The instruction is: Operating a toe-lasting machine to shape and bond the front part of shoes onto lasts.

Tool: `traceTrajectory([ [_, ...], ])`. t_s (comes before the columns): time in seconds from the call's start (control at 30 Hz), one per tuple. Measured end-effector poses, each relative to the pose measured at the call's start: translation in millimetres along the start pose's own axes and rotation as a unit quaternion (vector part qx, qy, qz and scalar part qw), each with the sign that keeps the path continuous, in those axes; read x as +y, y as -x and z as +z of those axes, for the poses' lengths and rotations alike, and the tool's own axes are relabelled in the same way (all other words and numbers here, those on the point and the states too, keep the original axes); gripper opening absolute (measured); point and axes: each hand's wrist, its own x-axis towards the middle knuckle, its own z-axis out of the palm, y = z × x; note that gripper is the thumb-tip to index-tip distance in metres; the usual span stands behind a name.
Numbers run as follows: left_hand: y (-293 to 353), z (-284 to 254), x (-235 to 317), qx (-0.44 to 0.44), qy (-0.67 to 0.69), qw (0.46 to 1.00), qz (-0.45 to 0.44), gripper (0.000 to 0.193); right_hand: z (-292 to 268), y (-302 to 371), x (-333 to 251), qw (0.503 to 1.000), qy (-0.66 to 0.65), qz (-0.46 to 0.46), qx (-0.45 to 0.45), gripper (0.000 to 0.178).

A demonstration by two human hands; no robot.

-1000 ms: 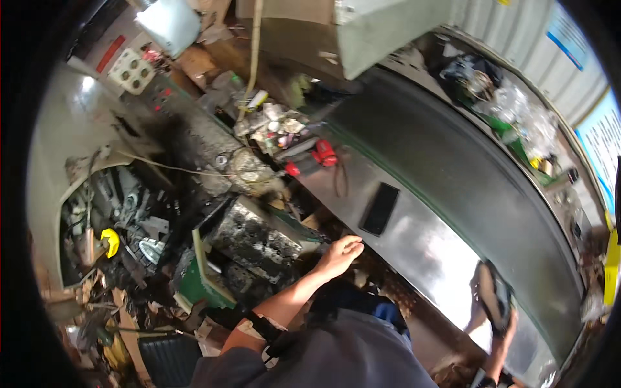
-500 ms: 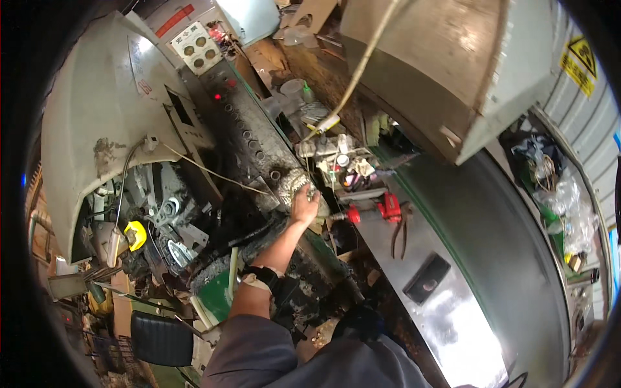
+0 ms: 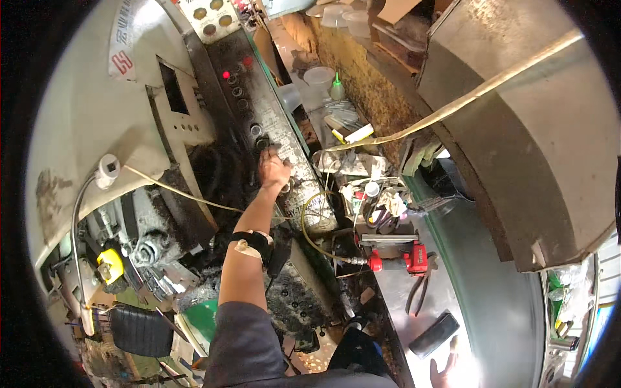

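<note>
My left hand [image 3: 274,171] reaches over a grimy control panel [image 3: 223,55] with a row of round buttons. Its blackened fingertips are at a dark round button [image 3: 261,142], fingers extended and holding nothing that I can see. Whether the button is pressed cannot be made out. My right hand [image 3: 444,370] is at the lower right over a shiny metal bench top [image 3: 398,304], fingers spread and holding nothing. Close to it lies a black phone [image 3: 434,334]. Farther up the bench are dark-handled pliers [image 3: 418,296] and a red tool [image 3: 414,258] with a hose fitting.
A large pale machine housing [image 3: 77,116] stands left, open below onto dirty mechanical parts and a yellow piece [image 3: 110,266]. To the right runs a dark curved belt [image 3: 491,284] beneath a metal hood [image 3: 517,149]. A green-tipped bottle [image 3: 337,87] stands beyond the panel; a stool [image 3: 141,330] is lower left.
My left hand has gone farther along the panel from its worn near end to the buttons. The right hand has come into view beside the phone. The whole view has shifted.
</note>
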Motion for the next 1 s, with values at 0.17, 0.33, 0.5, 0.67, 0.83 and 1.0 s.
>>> traceTrajectory([
  [0.17, -20.5, -2.1, 0.3, -0.056, -0.081, 0.992, -0.080, 0.070, 31.6, -98.6, -66.2, 0.933, 0.084, -0.314, -0.152, 0.057],
  [0.33, -57.7, -12.7, -2.2, -0.083, -0.098, 0.988, -0.080, 0.079, 73.3, -157.7, -105.4, 0.832, 0.209, -0.470, -0.208, 0.046],
  [0.5, -98.6, -14.8, -7.2, -0.045, -0.154, 0.985, -0.062, 0.085, 82.5, -163.5, -113.8, 0.808, 0.282, -0.467, -0.222, 0.038],
  [0.67, -145.9, -4.8, -17.2, 0.002, -0.123, 0.991, -0.049, 0.084, 92.0, -159.7, -112.6, 0.812, 0.318, -0.413, -0.263, 0.045],
  [0.83, -213.0, 7.0, -41.7, -0.045, -0.252, 0.955, -0.152, 0.079, 101.2, -157.9, -111.9, 0.813, 0.321, -0.417, -0.248, 0.052],
  [1.0, -242.6, -1.2, -61.6, -0.026, -0.165, 0.964, -0.206, 0.054, 99.4, -156.4, -113.8, 0.805, 0.336, -0.434, -0.226, 0.053],
])
